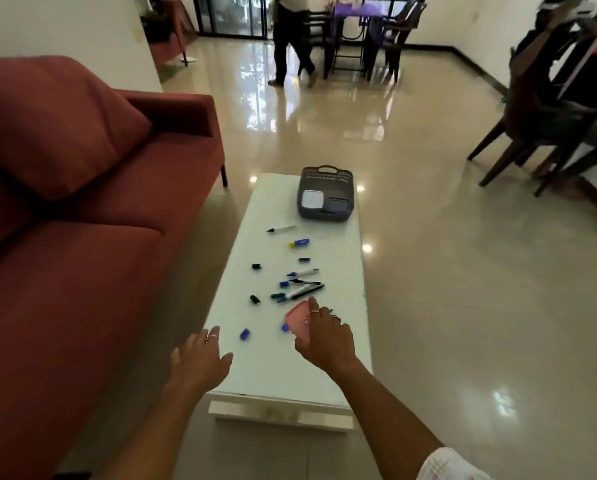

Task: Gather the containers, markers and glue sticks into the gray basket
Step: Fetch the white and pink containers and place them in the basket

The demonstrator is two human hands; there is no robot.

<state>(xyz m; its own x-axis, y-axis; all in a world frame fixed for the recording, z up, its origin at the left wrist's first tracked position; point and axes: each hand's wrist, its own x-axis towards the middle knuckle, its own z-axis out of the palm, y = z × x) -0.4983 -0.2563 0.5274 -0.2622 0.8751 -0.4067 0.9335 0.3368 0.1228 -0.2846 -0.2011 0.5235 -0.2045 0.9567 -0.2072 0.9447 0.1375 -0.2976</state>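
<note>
- Head view, only view. White table (283, 372) runs up the centre of the frame; gray basket (326, 194) sits at its far end, upper centre, with a white container (311, 199) and a darker one (337, 203) already inside.
- Right hand (324, 336), lower centre, lies over a pink container (299, 322) at the near part of the table. Fingers are draped on its top and right edge; whether they have closed round it or just rest there I cannot tell.
- Left hand (200, 358), lower left of centre, hovers over the near table edge, fingers spread and relaxed, grasping nothing.
- Markers (302, 289) lie in a loose pile mid-table, just above the pink container; one marker (282, 229) lies alone nearer the basket. A blue-and-yellow glue stick (300, 242) lies between them. Loose caps are scattered, a blue one (244, 334) near the left hand.
- Judgement: early stage; most items are not yet gathered.
- Risks: lifting the pink container by one edge could let it tip or slide from the fingers. The marker pile is just beside it, so a sweep forward could roll the markers toward the table's right edge and off. Uncapped tips may mark the white surface.
</note>
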